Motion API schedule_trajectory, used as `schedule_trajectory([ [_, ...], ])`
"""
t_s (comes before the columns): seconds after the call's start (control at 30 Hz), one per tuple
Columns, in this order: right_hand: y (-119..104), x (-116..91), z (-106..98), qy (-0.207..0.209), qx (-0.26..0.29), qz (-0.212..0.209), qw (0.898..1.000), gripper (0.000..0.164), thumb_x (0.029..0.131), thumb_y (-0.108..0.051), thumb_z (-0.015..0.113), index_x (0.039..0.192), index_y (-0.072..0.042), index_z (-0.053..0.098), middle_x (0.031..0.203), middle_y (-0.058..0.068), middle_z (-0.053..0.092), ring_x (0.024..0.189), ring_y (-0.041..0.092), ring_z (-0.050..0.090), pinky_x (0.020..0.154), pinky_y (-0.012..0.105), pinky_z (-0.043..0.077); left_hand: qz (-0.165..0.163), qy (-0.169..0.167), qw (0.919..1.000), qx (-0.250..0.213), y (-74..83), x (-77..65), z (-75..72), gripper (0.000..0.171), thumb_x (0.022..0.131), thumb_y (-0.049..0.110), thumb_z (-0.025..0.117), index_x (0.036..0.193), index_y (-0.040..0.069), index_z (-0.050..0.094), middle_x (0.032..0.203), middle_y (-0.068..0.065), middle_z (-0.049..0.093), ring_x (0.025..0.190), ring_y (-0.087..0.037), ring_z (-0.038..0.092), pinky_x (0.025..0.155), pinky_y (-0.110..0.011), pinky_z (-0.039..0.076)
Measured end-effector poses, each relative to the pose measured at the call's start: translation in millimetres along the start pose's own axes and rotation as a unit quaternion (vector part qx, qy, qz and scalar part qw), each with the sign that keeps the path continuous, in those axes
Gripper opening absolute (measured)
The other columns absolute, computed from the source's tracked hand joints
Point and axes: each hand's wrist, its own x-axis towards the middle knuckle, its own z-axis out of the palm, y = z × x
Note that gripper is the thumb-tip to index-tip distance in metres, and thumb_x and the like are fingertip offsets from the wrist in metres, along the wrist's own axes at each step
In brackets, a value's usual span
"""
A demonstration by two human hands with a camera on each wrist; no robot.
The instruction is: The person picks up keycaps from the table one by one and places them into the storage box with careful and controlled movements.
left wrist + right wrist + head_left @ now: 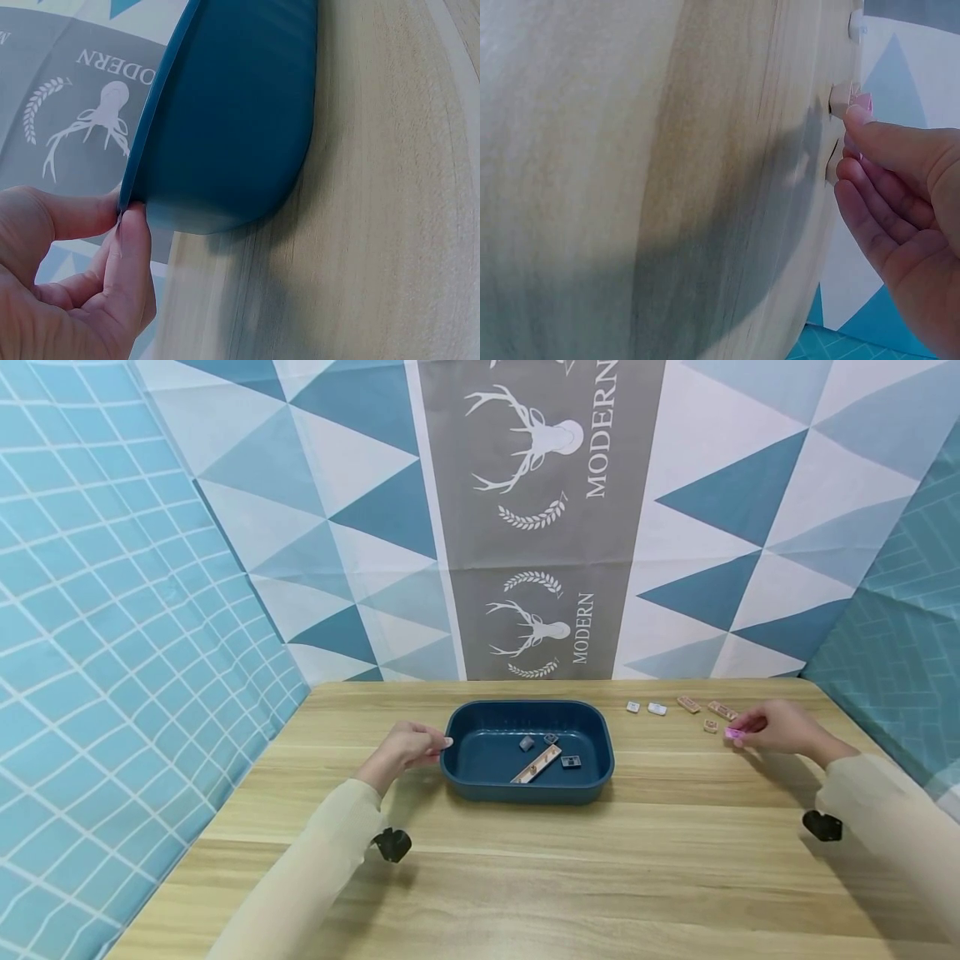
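Note:
My left hand [408,745] pinches the left rim of a dark blue basin [517,793] between thumb and fingers; the left wrist view shows the basin's outer wall [225,112] close up. Inside the basin lie a long tan block [537,765] and several small grey blocks [571,762]. Far to the right, my right hand [787,728] pinches a small pink block [734,734] between thumb and fingertips, above the table. Just beyond these fingertips lie a tan block [722,711] and a smaller tan one [710,726].
Between the basin and my right hand, two white blocks [657,709] and another tan block [688,704] lie near the back edge of the wooden table [525,877]. A patterned cloth [360,527] hangs behind, and a blue tiled cloth [120,610] borders the left.

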Motion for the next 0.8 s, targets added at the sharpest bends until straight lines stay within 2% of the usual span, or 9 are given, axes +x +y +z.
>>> schedule_trajectory([
  [0.43,-4.7,4.9,-2.8,-0.020,0.001,0.003,1.000,0.023,0.080,-0.015,0.076,0.095,0.001,0.073,0.085,0.009,0.072,0.070,0.008,0.059,0.056,0.020,0.050,-0.004,0.001,1.0000,0.006,0.9,-1.7,-0.4,0.031,0.089,0.009,0.067,0.116,-0.005,0.064,0.104,-0.009,0.063,0.080,-0.011,0.060,0.084,-0.026,0.060],
  [0.67,-12.0,7.1,-2.7,-0.018,-0.002,-0.012,1.000,0.023,0.080,-0.015,0.075,0.097,0.000,0.074,0.085,0.005,0.072,0.070,0.002,0.058,0.059,0.019,0.051,-0.004,0.001,1.0000,0.007,0.5,-1.0,0.0,0.030,0.089,0.010,0.067,0.116,-0.004,0.064,0.108,-0.010,0.062,0.084,-0.013,0.060,0.085,-0.027,0.060],
  [0.8,-14.4,8.5,-2.2,-0.018,0.002,-0.021,1.000,0.022,0.080,-0.015,0.076,0.095,0.000,0.073,0.083,0.005,0.072,0.070,0.003,0.058,0.059,0.019,0.051,-0.001,0.000,1.0000,0.007,1.4,-2.2,-0.3,0.031,0.089,0.010,0.067,0.116,-0.005,0.064,0.107,-0.009,0.061,0.084,-0.012,0.059,0.086,-0.028,0.059],
])
